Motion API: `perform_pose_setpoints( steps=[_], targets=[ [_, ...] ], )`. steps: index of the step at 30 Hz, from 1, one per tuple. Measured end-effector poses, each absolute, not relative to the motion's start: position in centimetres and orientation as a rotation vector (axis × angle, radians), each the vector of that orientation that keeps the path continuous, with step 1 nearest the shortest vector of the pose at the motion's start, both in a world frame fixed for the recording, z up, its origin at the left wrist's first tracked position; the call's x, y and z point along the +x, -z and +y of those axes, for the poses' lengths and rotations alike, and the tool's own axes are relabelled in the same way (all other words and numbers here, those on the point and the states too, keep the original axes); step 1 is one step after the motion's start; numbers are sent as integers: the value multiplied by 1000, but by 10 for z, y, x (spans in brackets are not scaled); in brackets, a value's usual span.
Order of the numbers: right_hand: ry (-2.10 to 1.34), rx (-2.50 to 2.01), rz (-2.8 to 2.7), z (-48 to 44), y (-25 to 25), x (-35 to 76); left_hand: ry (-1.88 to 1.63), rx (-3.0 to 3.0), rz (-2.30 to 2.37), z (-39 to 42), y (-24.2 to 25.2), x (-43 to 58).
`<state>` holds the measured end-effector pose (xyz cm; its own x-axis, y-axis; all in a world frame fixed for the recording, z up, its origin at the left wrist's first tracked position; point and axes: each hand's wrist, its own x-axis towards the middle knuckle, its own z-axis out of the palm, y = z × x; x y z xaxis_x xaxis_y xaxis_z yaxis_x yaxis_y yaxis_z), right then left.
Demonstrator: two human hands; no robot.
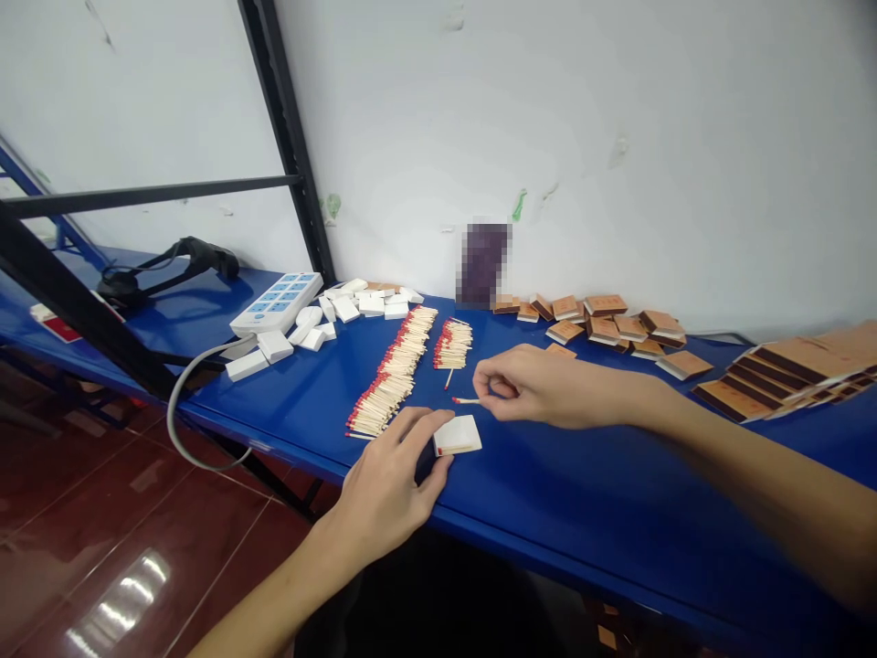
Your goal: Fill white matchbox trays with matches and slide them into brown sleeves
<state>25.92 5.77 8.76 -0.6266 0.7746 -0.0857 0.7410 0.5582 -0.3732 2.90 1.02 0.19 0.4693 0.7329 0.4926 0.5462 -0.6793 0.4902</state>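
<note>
My left hand (pixel 394 480) grips the left end of a small white tray (pixel 459 433) near the table's front edge, thumb at the front and fingers behind. Red-tipped matches lie along the tray's near side. Above and right of the tray, my right hand (pixel 517 388) pinches one match (pixel 467 400), its red head pointing left. A long row of matches (pixel 392 373) slants across the blue table beyond my left hand. To its right are a smaller pile of matches (pixel 453 345) and a single loose match (pixel 449 378).
White trays (pixel 346 308) and a white power strip (pixel 278 302) with a grey cable are at the back left. Brown matchboxes (pixel 604 329) lie along the wall; stacked brown sleeves (pixel 774 370) are at the right. A black metal frame (pixel 284 119) rises at the left.
</note>
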Motion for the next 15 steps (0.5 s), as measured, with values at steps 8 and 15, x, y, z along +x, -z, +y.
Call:
perform_pose_setpoints(
  steps=[8, 15],
  targets=[
    [-673, -1135, -2810, 43, -71, 239, -1019, 2443, 1112, 7, -1, 27],
    [-739, -1171, -2778, 49, -86, 248, -1029, 2482, 1049, 10, 0, 27]
  ],
)
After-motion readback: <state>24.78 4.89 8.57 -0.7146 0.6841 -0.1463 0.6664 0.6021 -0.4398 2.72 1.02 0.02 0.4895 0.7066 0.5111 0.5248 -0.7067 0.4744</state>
